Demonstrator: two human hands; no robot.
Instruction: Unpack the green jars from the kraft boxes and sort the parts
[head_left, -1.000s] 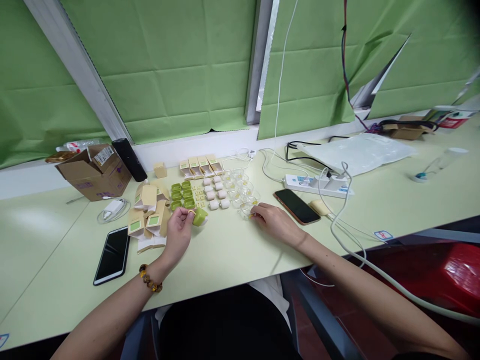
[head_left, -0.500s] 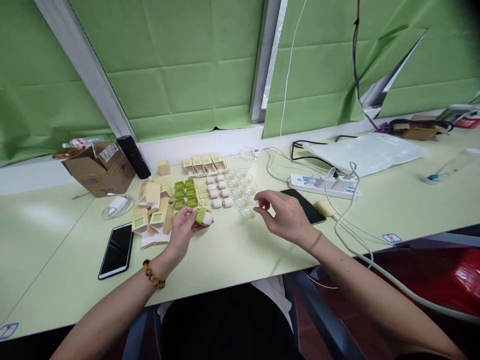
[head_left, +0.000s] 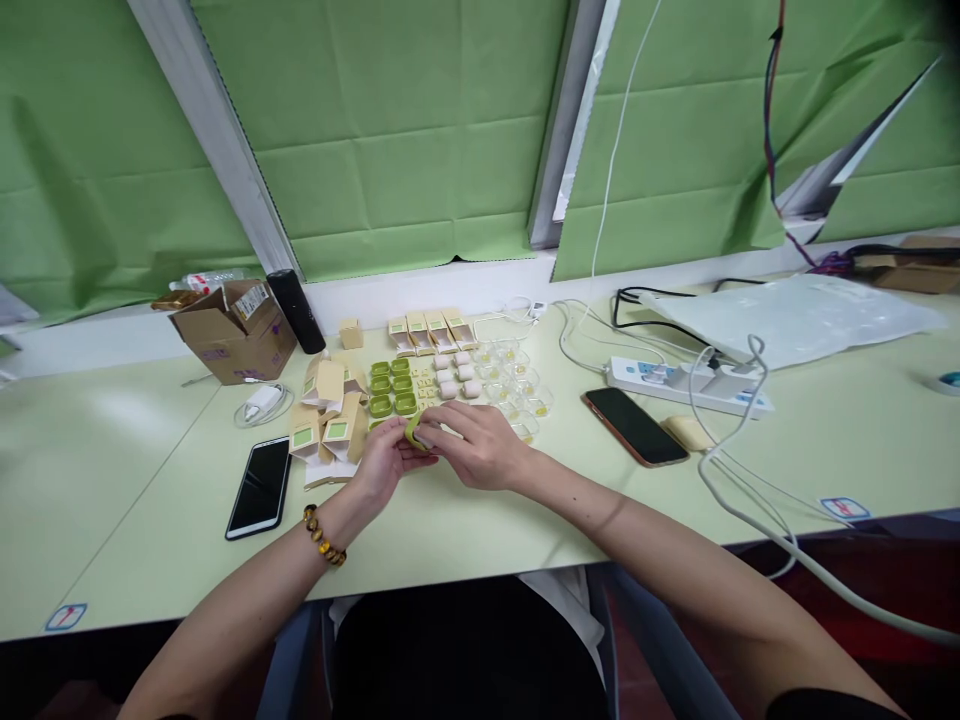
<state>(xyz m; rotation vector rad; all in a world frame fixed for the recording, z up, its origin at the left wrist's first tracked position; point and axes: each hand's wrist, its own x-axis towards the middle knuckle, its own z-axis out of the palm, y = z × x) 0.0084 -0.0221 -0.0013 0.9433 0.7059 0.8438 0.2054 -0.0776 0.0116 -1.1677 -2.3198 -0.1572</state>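
My left hand (head_left: 384,462) is closed around a small green case (head_left: 414,432), held just above the table in front of me. The fingers of my right hand (head_left: 476,445) are bent together over the same case. They hide its opening, and whatever may be between the fingertips cannot be made out. Behind my hands stand rows of green square cups (head_left: 381,404), tiny yellowish pieces (head_left: 424,380), pale pink rounded blocks (head_left: 448,389) and clear plastic shells (head_left: 538,402). Folded cream cartons with green windows (head_left: 343,432) lie beside my left hand.
A phone (head_left: 259,487) lies at left, another phone (head_left: 636,426) at right. A power strip (head_left: 686,385) with loose white cables, a cream oval object (head_left: 688,433) and a plastic bag (head_left: 795,315) take up the right side. A cardboard box (head_left: 240,340) and black cylinder (head_left: 295,310) stand back left.
My right hand has moved left from the clear shells to the green case in my left hand. The pale block seen in that case is now covered by fingers. The view has shifted slightly.
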